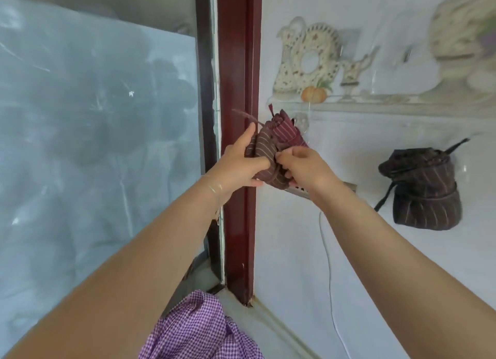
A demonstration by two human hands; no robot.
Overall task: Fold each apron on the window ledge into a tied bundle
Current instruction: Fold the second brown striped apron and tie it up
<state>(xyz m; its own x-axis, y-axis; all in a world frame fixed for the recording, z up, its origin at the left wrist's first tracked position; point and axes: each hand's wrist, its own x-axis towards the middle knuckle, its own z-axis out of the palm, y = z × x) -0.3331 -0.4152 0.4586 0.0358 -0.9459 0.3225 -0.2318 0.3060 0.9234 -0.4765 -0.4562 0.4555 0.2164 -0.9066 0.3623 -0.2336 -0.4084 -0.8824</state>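
1. The maroon striped apron (271, 149) is rolled into a bundle and held up in the air in front of the red window frame (239, 143), off any surface; the left hand (241, 165) wraps it from the side, thumb across the front and fingers behind
2. The right hand (303, 168) has its fingers curled in at the bundle's lower right, pinching what looks like the strap (273, 177) where it crosses the cloth; whether a knot is already made there I cannot tell
3. Risk: if the left hand loosens while the right pulls, the roll could spring open and the folds slip, since nothing supports it from below
4. Risk: the loose strap end (245, 116) sticks out at the top left; if it is left untucked, the tie may work free later
5. Risk: a hard tug could pull the strap off the narrow end of the roll, because the bundle tapers
6. A dark striped bundle (424, 189), already tied, sits on the white ledge (308, 251) well to the right, its strap trailing down the front
7. A purple checked cloth (198, 329) lies at the bottom, near the corner of the frame, not yet folded
8. A thin white cord (328, 272) runs across the ledge below the right arm; it could snag a bundle set down there
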